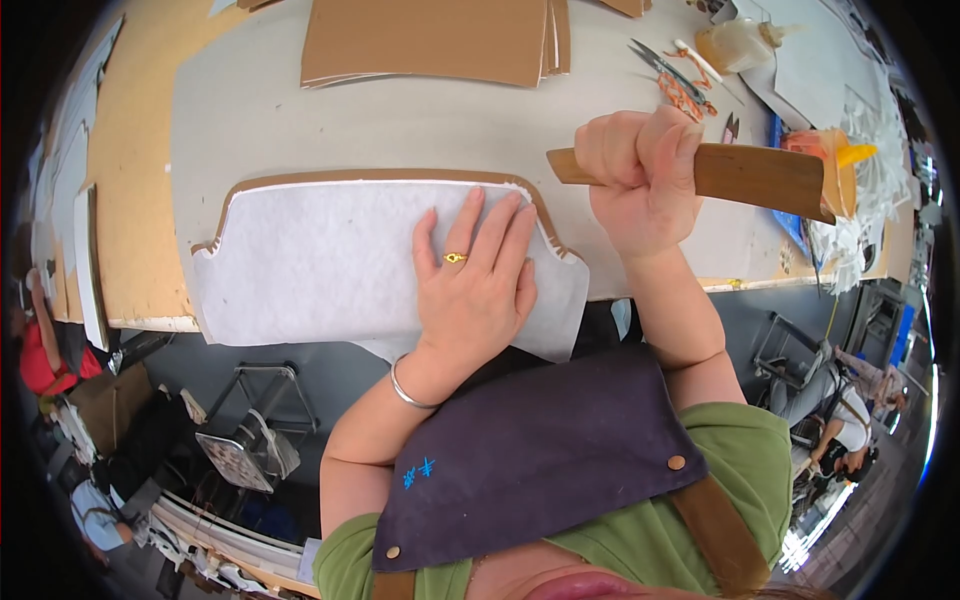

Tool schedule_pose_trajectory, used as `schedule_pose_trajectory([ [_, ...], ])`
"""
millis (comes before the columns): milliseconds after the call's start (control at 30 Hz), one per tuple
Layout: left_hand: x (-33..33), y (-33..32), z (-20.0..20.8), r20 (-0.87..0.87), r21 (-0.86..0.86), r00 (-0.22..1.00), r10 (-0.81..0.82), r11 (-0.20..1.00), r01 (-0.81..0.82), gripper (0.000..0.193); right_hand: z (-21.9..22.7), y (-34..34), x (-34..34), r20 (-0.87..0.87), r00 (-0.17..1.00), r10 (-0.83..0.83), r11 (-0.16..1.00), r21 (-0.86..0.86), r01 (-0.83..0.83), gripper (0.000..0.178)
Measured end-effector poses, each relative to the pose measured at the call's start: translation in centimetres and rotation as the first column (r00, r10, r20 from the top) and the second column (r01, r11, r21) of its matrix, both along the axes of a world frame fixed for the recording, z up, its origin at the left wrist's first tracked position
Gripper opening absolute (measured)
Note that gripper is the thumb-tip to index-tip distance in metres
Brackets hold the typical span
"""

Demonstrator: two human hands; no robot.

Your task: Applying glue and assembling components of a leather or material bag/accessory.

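Observation:
My left hand (472, 272) lies flat with its fingers spread on a white-backed leather panel (315, 255). The panel's brown edge is folded over along its far side and at both far corners, with small pleats at the curves. Its near part hangs past the table's front edge. Raised above the table to the right of the panel, my right hand (645, 180) is closed around a flat brown wooden slat (760, 178). The slat sticks out on both sides of the fist, and its wide end points right.
Brown sheets (430, 40) are stacked at the far side of the grey work surface (250, 120). Scissors (660, 65), a glue bottle (735, 45) and an orange container (835, 165) stand or lie at the right. White scraps (855, 235) hang over the right edge.

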State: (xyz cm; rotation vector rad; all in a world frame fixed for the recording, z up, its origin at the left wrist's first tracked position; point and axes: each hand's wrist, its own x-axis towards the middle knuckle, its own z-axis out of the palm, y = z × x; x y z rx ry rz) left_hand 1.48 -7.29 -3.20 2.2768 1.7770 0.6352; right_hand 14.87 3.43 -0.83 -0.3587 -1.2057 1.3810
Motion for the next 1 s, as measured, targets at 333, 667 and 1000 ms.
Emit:
schedule_pose_trajectory([
  [333, 0.1, 0.0, -0.5, 0.020, 0.017, 0.999, 0.027, 0.999, -0.027, 0.039, -1.2, -2.6, 0.1, 0.216, 0.975, 0.048, 0.984, -0.176, -0.010, 0.044],
  [667, 0.1, 0.0, -0.4, 0.037, 0.047, 0.999, 0.021, 0.999, -0.022, 0.039, -1.1, -4.1, 0.8, 0.036, 0.999, -0.020, 0.997, -0.078, 0.023, 0.041],
  [1000, 0.1, 0.0, -0.4, 0.039, 0.038, 0.999, 0.028, 0.999, -0.029, 0.035, -2.3, 0.1, -1.3, 0.169, 0.969, 0.180, 0.981, -0.105, -0.164, 0.039],
])
